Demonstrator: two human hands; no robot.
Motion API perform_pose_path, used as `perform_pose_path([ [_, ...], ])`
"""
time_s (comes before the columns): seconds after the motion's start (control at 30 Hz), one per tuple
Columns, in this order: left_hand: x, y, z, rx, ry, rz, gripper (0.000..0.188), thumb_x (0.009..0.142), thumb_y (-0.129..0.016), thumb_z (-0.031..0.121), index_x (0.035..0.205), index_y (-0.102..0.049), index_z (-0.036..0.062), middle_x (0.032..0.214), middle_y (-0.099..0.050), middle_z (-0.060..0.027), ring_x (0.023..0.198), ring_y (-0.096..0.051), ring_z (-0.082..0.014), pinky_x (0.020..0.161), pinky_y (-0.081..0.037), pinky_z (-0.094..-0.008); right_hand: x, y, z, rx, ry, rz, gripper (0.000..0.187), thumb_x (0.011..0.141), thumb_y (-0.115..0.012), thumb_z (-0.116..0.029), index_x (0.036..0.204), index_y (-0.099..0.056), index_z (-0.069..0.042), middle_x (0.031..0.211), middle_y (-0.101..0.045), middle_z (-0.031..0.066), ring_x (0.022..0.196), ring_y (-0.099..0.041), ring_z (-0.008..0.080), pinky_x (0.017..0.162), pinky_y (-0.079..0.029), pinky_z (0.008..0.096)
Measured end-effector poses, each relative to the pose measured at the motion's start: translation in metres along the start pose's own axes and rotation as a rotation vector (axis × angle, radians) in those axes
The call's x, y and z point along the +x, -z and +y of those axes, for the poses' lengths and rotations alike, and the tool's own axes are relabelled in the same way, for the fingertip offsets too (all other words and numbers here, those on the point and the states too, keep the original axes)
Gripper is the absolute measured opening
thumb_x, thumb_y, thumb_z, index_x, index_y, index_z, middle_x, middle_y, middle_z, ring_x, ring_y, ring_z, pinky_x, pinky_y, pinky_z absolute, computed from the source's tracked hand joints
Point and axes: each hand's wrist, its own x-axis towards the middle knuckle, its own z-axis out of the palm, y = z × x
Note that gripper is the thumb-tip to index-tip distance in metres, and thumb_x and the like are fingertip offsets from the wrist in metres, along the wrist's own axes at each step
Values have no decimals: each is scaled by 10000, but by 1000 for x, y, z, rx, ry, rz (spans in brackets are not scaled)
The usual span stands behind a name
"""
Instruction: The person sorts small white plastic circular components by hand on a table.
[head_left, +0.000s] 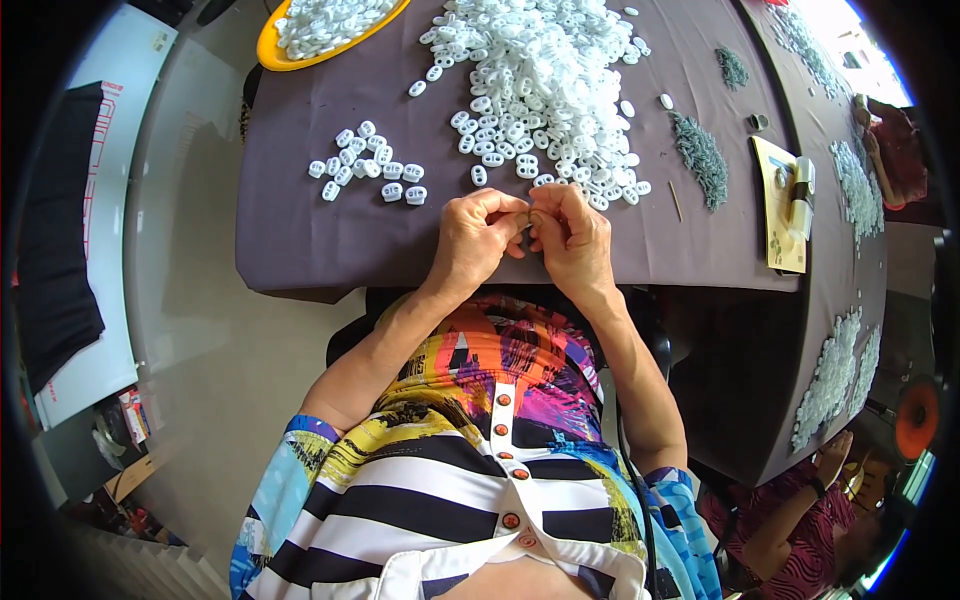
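Note:
Over the near edge of the table, my left hand [473,240] and my right hand [574,240] meet fingertip to fingertip. Both are closed in a pinch. Whatever sits between the fingers is mostly covered and too small to name. Just beyond them spreads a big heap of white oval plastic pieces with two holes [550,85], its near edge close to my right fingers. To the left lies a loose group of thicker white two-hole pieces [392,171], several of them standing on edge.
A yellow bowl [268,52] of white pieces stands at the far left. On the right are small grey piles [703,165], a thin stick [676,201], a yellow card [777,235] and a clear container [802,198]. Other people sit at the adjoining table [775,420].

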Motion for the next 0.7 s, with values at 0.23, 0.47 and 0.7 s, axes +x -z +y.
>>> perform_pose_path([
  [0.23,-1,2,3,-173,69,-17,147,827,-611,43,944,-630,-45,779,-638,-70,606,-601,-96,541,-537,-223,-1,1,6,174,-33,17,228,849,-491,63,1069,-526,15,784,-581,32,649,-552,69,544,-484,209],
  [0.47,-2,19,-5,-254,76,12,138,826,-616,59,933,-631,-27,734,-608,-39,594,-571,-76,515,-534,-236,5,1,-4,133,-158,0,198,859,-506,7,1051,-555,6,774,-586,39,659,-570,81,550,-487,213],
  [0.7,-15,40,-5,-358,55,149,119,845,-593,72,930,-596,-12,764,-595,-43,581,-563,-89,488,-520,-243,29,-22,-11,-361,165,-36,119,792,-602,-48,906,-600,-15,769,-589,125,637,-599,262,558,-466,324],
])
